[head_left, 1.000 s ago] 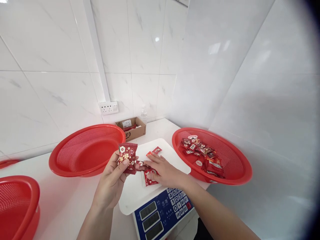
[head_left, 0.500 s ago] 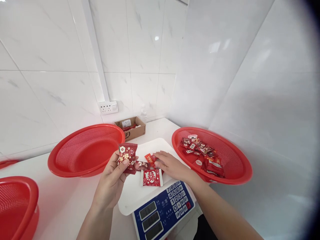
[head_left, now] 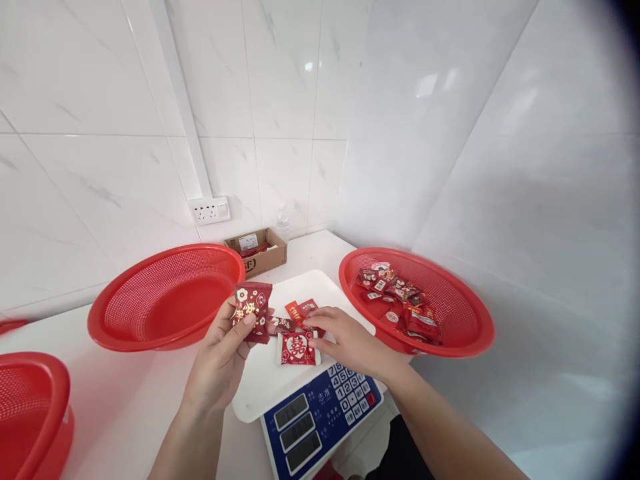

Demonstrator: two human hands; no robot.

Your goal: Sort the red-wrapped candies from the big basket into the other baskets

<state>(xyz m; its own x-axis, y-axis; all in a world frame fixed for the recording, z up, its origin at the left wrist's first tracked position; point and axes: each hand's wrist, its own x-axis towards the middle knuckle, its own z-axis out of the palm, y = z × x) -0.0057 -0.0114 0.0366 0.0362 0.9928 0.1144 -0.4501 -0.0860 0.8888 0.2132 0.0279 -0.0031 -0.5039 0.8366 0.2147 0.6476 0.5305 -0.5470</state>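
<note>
My left hand (head_left: 220, 350) pinches a dark red snack packet (head_left: 251, 313) with gold characters and white flowers, held upright above the left side of the white scale tray (head_left: 260, 390). My right hand (head_left: 353, 343) reaches over the tray from the right, fingers apart and bent over small wrapped sweets. A red and white packet with a heart (head_left: 296, 348) lies under its thumb. Behind it are an orange-red packet (head_left: 294, 312), a red packet (head_left: 307, 307) and a dark red wrapped sweet (head_left: 281, 325). Whether the right fingertips touch any packet is hard to see.
At the right, a red basket (head_left: 475, 337) holds several red packets. Another red basket (head_left: 115, 337) stands left, and a third (head_left: 53, 380) is nearer. The scale's keypad panel (head_left: 325, 413) faces me. A cardboard box (head_left: 273, 257) and clear bottle (head_left: 283, 223) stand by the wall.
My right hand has moved down and toward me, from the packets at the back to the red and white packet. The left hand keeps its packet. The view has shifted slightly.
</note>
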